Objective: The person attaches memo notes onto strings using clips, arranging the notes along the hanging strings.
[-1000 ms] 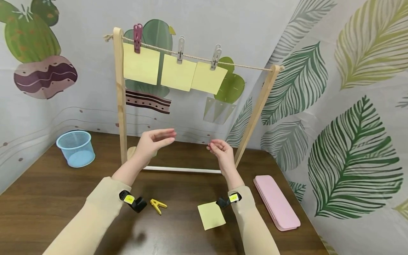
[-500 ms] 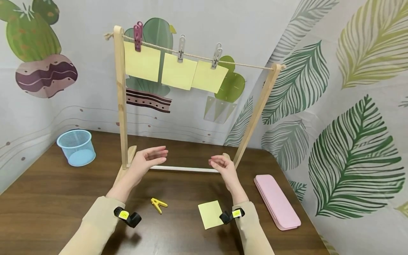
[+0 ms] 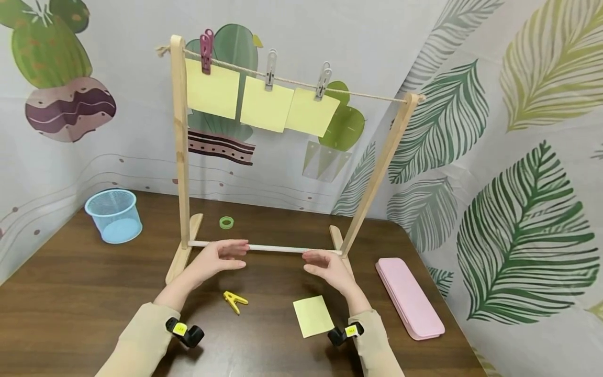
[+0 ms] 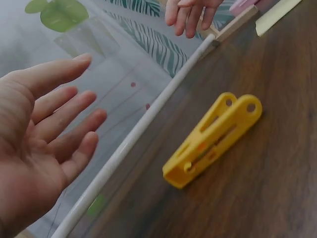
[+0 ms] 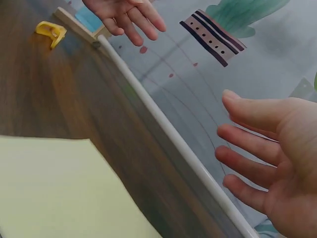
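My left hand point(image 3: 214, 263) hovers over the table on the left, fingers loosely bent and holding nothing. A yellow clothespin point(image 4: 213, 141) lies on the table just nearer to me than that hand. Across from it, my right hand point(image 3: 328, 268) is held above the table with nothing in its fingers. Nearest to it lies a yellow paper sheet point(image 3: 313, 316), flat on the table. Behind both hands runs the white rod point(image 3: 278, 248) of a wooden rack. From the rack's rope point(image 3: 363, 95) hang a left sheet point(image 3: 212, 90), a middle sheet point(image 3: 266, 106) and a right sheet point(image 3: 312, 114), each clipped.
A purple clothespin point(image 3: 206, 51) and two clear ones grip the rope. Left stands a blue mesh basket point(image 3: 114, 217); right lies a pink case point(image 3: 409, 298). A green tape ring point(image 3: 226, 223) sits behind the rod. The rack's wooden posts point(image 3: 180, 141) rise on both sides.
Both hands have come down from in front of the rack toward the table, and the left has also shifted slightly left. The green tape ring has come into sight. The hung sheets stay in place.
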Action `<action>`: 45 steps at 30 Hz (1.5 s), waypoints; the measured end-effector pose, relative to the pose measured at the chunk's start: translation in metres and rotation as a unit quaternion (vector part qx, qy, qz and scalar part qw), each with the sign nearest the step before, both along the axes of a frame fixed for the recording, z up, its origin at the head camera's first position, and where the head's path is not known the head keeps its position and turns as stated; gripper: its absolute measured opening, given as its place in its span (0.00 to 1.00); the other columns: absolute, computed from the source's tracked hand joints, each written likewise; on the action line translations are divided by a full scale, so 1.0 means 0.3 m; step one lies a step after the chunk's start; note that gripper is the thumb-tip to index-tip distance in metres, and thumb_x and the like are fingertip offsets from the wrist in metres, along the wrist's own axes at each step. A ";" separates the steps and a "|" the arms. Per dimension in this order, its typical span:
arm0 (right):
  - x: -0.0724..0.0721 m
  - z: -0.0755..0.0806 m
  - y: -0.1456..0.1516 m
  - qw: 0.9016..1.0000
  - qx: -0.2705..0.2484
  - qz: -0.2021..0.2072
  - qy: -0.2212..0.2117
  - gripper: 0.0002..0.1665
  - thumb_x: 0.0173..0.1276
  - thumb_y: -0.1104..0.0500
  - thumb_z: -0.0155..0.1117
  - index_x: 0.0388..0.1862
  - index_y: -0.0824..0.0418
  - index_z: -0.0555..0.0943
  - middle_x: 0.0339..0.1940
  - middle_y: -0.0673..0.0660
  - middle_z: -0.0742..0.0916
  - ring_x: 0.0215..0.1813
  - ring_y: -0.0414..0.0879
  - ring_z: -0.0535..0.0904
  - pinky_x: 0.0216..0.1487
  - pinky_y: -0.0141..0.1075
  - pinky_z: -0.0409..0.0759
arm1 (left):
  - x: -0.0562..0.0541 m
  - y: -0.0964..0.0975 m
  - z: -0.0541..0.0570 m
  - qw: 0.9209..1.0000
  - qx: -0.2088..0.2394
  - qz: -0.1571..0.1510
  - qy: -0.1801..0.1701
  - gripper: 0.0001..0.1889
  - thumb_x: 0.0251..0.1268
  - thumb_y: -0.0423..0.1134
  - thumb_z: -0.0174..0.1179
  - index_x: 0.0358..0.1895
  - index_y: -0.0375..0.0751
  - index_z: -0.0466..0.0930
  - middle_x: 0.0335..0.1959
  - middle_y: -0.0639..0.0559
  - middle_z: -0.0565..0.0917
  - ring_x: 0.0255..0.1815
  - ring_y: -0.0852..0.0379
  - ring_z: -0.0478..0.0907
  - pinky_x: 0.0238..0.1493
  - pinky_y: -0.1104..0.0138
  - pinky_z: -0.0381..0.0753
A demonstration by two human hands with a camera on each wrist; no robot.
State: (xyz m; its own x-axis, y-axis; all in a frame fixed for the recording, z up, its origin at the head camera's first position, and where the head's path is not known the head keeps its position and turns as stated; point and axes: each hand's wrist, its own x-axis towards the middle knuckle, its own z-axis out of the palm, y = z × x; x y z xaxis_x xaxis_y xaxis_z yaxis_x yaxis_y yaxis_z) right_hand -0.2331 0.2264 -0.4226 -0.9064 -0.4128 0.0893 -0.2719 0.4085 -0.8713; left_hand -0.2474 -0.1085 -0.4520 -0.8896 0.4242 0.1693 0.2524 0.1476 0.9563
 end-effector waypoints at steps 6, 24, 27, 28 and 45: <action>0.031 -0.003 0.010 0.997 0.061 0.034 0.025 0.25 0.64 0.65 0.68 0.60 0.72 0.77 0.61 0.66 0.82 0.66 0.64 0.73 0.65 0.60 0.69 | 0.003 -0.010 -0.021 0.996 -0.043 -0.067 0.029 0.31 0.59 0.33 0.69 0.65 0.27 0.70 0.59 0.30 0.78 0.58 0.36 0.78 0.59 0.51 0.77; 0.032 -0.107 0.067 0.970 0.195 0.137 0.056 0.41 0.47 0.52 0.82 0.61 0.59 0.78 0.60 0.57 0.80 0.59 0.52 0.73 0.54 0.36 0.74 | 0.031 -0.016 -0.053 0.966 -0.165 -0.189 0.059 0.30 0.47 0.38 0.76 0.56 0.33 0.80 0.50 0.42 0.86 0.51 0.55 0.80 0.49 0.66 0.75; 0.040 -0.112 0.061 0.969 0.199 0.138 0.053 0.42 0.45 0.52 0.83 0.61 0.58 0.78 0.59 0.57 0.79 0.60 0.54 0.73 0.57 0.39 0.74 | 0.038 -0.015 -0.053 0.966 -0.161 -0.193 0.062 0.30 0.45 0.38 0.77 0.55 0.33 0.81 0.49 0.43 0.86 0.48 0.58 0.79 0.47 0.68 0.75; 0.042 -0.113 0.059 0.969 0.200 0.138 0.053 0.42 0.45 0.52 0.83 0.61 0.57 0.78 0.59 0.56 0.79 0.61 0.55 0.73 0.58 0.40 0.74 | 0.040 -0.015 -0.054 0.966 -0.161 -0.195 0.062 0.30 0.44 0.38 0.78 0.54 0.33 0.81 0.48 0.44 0.86 0.47 0.59 0.79 0.47 0.68 0.75; 0.032 -0.136 0.044 0.967 0.208 0.138 0.055 0.40 0.45 0.52 0.83 0.60 0.55 0.79 0.57 0.55 0.79 0.60 0.53 0.72 0.61 0.42 0.73 | 0.033 -0.005 -0.075 0.956 -0.182 -0.219 0.077 0.24 0.42 0.38 0.78 0.48 0.37 0.87 0.43 0.52 0.85 0.43 0.66 0.76 0.45 0.71 0.75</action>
